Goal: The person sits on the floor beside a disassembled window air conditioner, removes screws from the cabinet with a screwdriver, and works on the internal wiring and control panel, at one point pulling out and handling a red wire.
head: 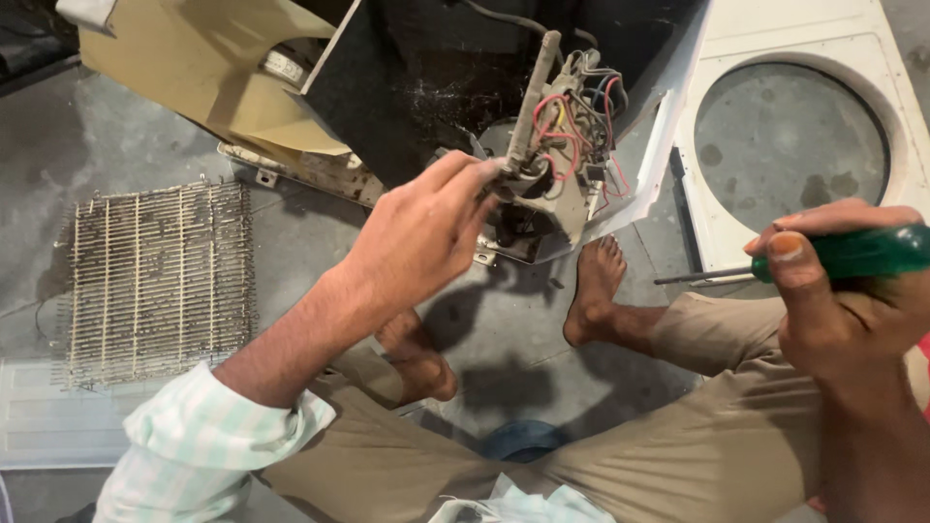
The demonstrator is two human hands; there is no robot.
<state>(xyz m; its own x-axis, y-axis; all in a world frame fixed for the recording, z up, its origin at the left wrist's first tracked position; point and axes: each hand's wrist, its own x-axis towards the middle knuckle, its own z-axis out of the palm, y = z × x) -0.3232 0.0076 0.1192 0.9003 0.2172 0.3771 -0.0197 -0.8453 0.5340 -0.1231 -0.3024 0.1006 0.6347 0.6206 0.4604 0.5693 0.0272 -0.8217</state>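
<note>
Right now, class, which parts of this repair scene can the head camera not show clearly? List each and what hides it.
- Screwdriver handle end: covered by the right hand.
- What the left hand's fingertips grip at the wiring unit: too small, hidden by the fingers.
- Inside of the dark housing: in shadow.
- White panel with the round opening: cut off by the top edge.

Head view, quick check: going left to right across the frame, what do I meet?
Metal wire grille → left hand at the wiring assembly → wiring assembly → white panel with round opening → right hand holding green-handled screwdriver.
</note>
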